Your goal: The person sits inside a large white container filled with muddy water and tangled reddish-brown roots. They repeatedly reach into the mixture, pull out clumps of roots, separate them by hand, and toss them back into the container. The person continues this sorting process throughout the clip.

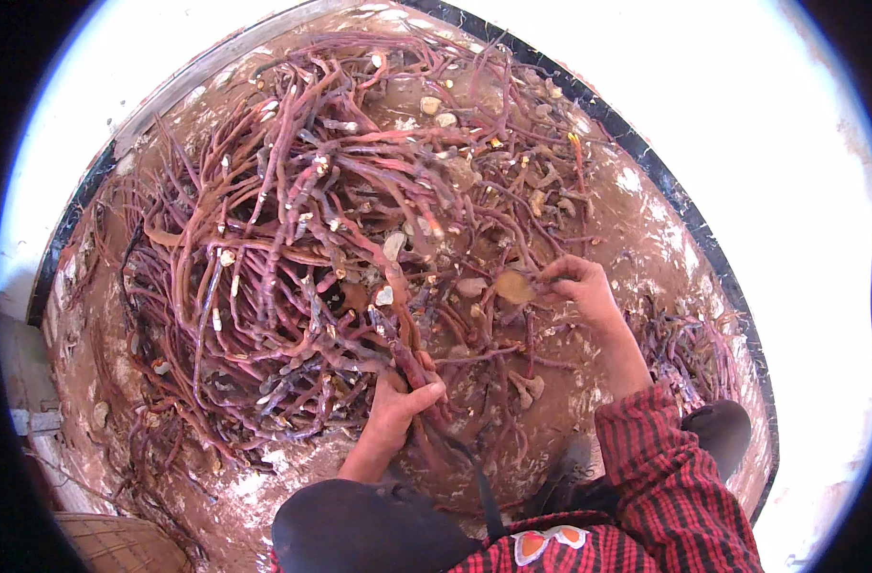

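My left hand (398, 406) is wrapped round a thick reddish-purple root (407, 358) at the near edge of a large tangled heap of long roots (264, 220). The held root reaches up into the heap, and its cut pale end (384, 296) seems to lie close by. To the right, the fingers of my right hand (579, 291) are pinched together at the edge of a flat, rounded, tan piece (514, 286), which looks like a root slice. A pinkish chunk (471, 286) lies just left of that piece.
Loose pale pieces (430, 105) and thinner roots are scattered over the soil-stained floor (637, 239). A smaller bunch of roots (680, 353) lies at the right by my dark-clad knee (718, 435). Dark edging (646, 153) curves round the far side. A woven basket (121, 544) stands lower left.
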### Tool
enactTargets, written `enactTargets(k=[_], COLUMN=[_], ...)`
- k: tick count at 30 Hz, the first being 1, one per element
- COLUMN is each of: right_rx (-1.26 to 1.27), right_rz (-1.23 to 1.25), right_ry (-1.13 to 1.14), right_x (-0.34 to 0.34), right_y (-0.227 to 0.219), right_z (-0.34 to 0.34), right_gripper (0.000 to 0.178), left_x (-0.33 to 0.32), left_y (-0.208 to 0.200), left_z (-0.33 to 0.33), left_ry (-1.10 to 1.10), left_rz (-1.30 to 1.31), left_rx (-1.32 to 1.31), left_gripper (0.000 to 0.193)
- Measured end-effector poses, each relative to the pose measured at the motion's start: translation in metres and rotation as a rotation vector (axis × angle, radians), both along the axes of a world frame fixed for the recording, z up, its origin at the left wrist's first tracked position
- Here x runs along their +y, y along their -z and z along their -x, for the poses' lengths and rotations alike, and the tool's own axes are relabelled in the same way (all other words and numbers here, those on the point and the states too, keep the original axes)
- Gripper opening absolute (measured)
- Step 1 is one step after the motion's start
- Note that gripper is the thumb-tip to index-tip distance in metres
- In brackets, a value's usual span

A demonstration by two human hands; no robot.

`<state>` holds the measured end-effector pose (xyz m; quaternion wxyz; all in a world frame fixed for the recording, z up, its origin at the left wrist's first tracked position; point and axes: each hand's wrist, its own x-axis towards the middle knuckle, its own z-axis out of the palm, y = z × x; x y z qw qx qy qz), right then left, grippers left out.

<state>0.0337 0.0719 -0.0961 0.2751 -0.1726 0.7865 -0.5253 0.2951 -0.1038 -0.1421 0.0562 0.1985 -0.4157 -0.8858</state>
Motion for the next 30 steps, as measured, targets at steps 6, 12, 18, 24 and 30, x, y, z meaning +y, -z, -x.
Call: enactTargets(k=[6,12,18,24,30], right_rx=[1.208,0.223,0.252,0.209,0.012], right_rz=[-0.633,-0.364,-0.488,-0.229,-0.037], right_ry=[-0.005,-0.435,-0.33,0.27,0.392], right_x=[0.016,-0.034,-0.008,0.023,0.016], right_y=[0.012,0.015,0.094,0.085,0.015], right_z=[0.007,-0.059,-0.118,-0.112,-0.159], right_gripper=[0.024,0.034,0.036,0.017,0.027], left_x=[-0.002,-0.023,-0.027,-0.022,-0.001], left_y=[-0.017,-0.026,-0.03,-0.022,-0.005], left_z=[0.0,-0.017,-0.018,-0.014,0.003], left_ry=[-0.069,-0.157,-0.058,0.04,0.198], left_rz=[-0.17,-0.238,-0.174,-0.187,-0.148], left_rx=[-0.009,0.027,-0.044,-0.142,-0.065], left_gripper=[0.039,0.05,0.058,0.048,0.047])
